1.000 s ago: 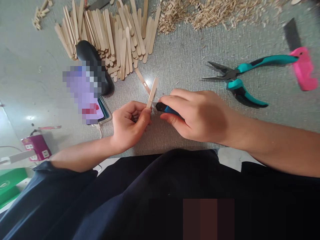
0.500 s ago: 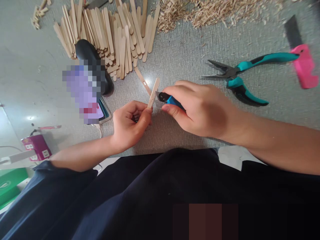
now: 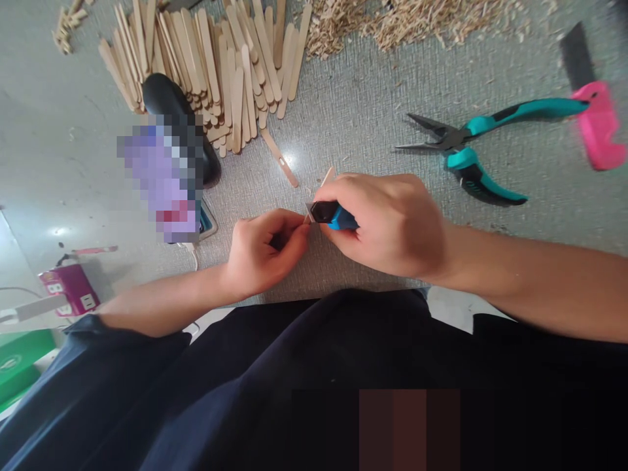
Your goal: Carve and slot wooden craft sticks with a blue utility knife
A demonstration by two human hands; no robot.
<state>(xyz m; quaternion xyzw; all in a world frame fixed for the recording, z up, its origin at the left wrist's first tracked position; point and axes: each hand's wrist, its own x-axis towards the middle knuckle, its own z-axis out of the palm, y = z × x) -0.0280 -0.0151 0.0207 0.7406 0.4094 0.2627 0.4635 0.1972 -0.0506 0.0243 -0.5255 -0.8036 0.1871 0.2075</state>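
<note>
My left hand (image 3: 265, 252) pinches the lower end of a thin wooden stick (image 3: 326, 177), whose upper tip shows just past my right fingers. My right hand (image 3: 387, 222) is closed round a blue and black utility knife (image 3: 330, 214), its short blade pressed against the stick close to my left fingertips. Both hands hover low over the grey mat (image 3: 353, 118), near its front edge. Most of the stick is hidden behind the knife and my right fingers.
A heap of wooden sticks (image 3: 216, 59) lies at the back left, one notched stick (image 3: 279, 157) loose in front of it. Wood shavings (image 3: 407, 19) are strewn along the back. Teal-handled pliers (image 3: 471, 147) and a pink tool (image 3: 598, 124) lie to the right. A black object (image 3: 169, 111) stands left.
The stick has tilted from nearly upright to leaning right and low. My right hand drew the knife down and toward me, from the stick's upper part to its base by my left fingers.
</note>
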